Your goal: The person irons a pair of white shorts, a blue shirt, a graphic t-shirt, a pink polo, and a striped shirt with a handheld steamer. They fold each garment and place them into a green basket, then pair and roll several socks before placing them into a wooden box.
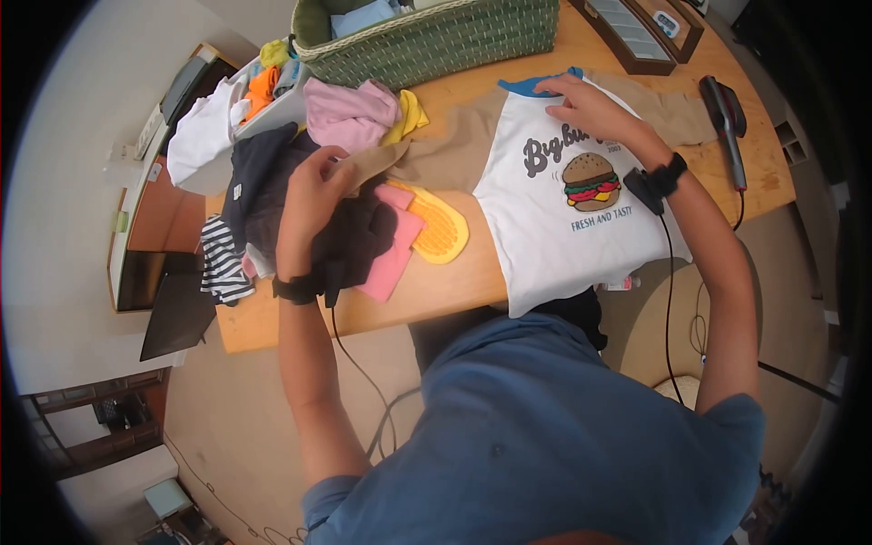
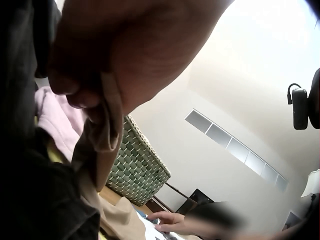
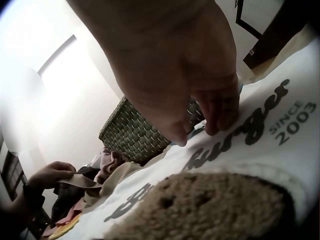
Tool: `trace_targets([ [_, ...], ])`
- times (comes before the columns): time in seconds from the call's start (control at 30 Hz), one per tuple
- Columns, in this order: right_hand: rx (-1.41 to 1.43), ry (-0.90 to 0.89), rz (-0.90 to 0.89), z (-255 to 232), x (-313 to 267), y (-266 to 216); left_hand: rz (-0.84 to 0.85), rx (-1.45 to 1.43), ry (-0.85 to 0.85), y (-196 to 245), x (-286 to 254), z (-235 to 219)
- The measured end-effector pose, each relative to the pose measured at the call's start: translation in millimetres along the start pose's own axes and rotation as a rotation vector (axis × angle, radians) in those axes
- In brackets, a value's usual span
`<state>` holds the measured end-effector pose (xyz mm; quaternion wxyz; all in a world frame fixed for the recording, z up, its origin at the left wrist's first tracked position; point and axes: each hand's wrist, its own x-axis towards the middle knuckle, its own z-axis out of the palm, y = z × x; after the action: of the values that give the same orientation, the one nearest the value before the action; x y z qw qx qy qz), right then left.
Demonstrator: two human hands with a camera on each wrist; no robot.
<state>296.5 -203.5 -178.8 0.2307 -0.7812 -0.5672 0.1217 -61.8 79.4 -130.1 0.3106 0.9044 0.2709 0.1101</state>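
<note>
A white raglan shirt point(image 1: 531, 245) with tan sleeves, a blue collar point(image 1: 527, 86) and a burger print lies spread on the table. My left hand point(image 1: 313, 195) pinches the cuff end of its left-side tan sleeve point(image 1: 445, 150), raised over the dark clothes; the left wrist view shows the folded cuff point(image 2: 112, 115) between thumb and fingers. At the neckline, my right hand point(image 1: 590, 109) rests its fingertips on the white cloth beside the collar. In the right wrist view the thumb and fingers of that hand point(image 3: 200, 95) stand apart, pointing down over the lettering.
Dark clothes point(image 1: 263, 182), a pink garment point(image 1: 350, 113) and a yellow-soled item point(image 1: 440, 227) lie at the left. Behind stands a green woven basket point(image 1: 436, 50) beside a white bin point(image 1: 282, 104) of clothes. A black handheld appliance point(image 1: 724, 113) and a wooden case point(image 1: 627, 36) sit at the right.
</note>
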Motion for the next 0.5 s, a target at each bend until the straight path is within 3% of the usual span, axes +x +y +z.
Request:
trace_targets([
  [0.07, -0.052, 0.009, 0.115, 1, 6, 3, -0.030, -0.052, 0.011, -4, 1, -11],
  [0.23, -0.156, 0.066, 0.077, 8, 7, 6, -0.116, -0.093, -0.010, -19, 15, -28],
  [0.27, -0.146, 0.064, 0.085, 5, 6, 3, -0.219, -0.041, -0.053, -17, 19, -31],
  [0.37, -0.168, 0.278, 0.199, 12, 24, 24, 0.198, 0.036, -0.074, -11, 7, -17],
  [0.4, -0.188, 0.262, 0.227, 14, 26, 31, 0.192, 0.046, -0.165, -4, 1, -13],
  [0.5, -0.170, 0.195, 0.253, 11, 39, 40, 0.200, 0.134, -0.162, 2, 1, 5],
])
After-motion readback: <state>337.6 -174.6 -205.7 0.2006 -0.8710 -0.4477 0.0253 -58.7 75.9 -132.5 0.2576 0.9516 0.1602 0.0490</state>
